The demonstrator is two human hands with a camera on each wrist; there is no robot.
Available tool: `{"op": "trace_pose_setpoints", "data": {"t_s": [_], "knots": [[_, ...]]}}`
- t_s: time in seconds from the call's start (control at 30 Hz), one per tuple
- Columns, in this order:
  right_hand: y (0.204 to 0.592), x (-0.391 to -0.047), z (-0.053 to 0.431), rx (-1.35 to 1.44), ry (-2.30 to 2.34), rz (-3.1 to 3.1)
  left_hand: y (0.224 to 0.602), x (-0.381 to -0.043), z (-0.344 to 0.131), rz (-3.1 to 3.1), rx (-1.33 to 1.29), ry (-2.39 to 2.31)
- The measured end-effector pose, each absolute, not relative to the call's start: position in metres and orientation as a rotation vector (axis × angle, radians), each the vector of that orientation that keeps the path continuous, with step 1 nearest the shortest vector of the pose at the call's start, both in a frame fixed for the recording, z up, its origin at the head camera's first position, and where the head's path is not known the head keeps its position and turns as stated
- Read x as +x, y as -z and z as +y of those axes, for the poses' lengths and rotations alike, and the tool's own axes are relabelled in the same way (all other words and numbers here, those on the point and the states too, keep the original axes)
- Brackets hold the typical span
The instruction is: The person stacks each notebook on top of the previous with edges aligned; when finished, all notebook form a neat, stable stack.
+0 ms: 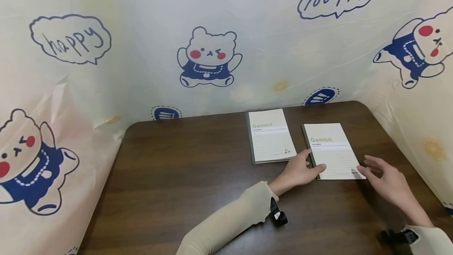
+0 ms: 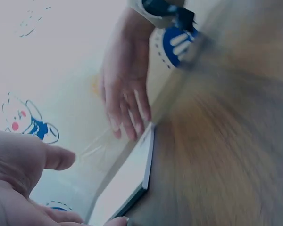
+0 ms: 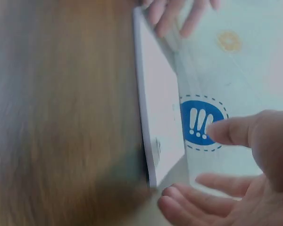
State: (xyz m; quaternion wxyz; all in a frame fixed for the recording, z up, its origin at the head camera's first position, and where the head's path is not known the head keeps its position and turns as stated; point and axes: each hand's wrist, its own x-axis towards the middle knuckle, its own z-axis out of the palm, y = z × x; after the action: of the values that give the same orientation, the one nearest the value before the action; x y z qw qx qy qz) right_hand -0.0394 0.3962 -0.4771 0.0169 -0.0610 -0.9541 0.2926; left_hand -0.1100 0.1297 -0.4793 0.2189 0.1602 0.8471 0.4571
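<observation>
A white notebook [image 1: 330,156] with a dark green spine and the word Gambit on its cover lies flat on the table. My left hand [image 1: 299,170] is at its spine side, fingertips by the edge and thumb apart from the other fingers over the lower left corner. By the lower right corner is my right hand [image 1: 387,182], fingers spread and loosely bent, gripping nothing. In the right wrist view the right hand [image 3: 254,174] is just beside the notebook [image 3: 158,99]. A second Gambit notebook [image 1: 270,137], or a small stack, lies to the left.
The brown wooden table [image 1: 177,176] has rounded far corners. Behind it and at its sides hangs a pale sheet [image 1: 141,66] printed with cartoon bears and the word happy. Black straps with small devices [image 1: 278,213] sit at both wrists.
</observation>
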Motion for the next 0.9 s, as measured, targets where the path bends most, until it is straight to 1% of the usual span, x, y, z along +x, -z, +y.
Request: {"op": "trace_pose_setpoints", "data": {"t_s": [0.23, 0.43, 0.57, 0.73, 0.9], "knots": [[0.478, -0.045, 0.396, -0.357, -1.096, -3.013, 0.481, -0.110, 0.135, 2.117, 0.160, -1.590], [0.479, -0.051, 0.402, -0.468, -1.559, -2.871, 0.480, -0.110, 0.140, 1.953, -0.024, -1.782], [0.482, -0.052, 0.408, -0.535, -1.754, -2.824, 0.480, -0.107, 0.144, 1.851, -0.125, -1.891], [0.485, -0.051, 0.415, -0.586, -1.839, -2.842, 0.481, -0.100, 0.146, 1.852, -0.151, -1.935], [0.490, -0.049, 0.422, -0.613, -1.997, -2.802, 0.481, -0.091, 0.144, 1.998, -0.047, -1.841]]}}
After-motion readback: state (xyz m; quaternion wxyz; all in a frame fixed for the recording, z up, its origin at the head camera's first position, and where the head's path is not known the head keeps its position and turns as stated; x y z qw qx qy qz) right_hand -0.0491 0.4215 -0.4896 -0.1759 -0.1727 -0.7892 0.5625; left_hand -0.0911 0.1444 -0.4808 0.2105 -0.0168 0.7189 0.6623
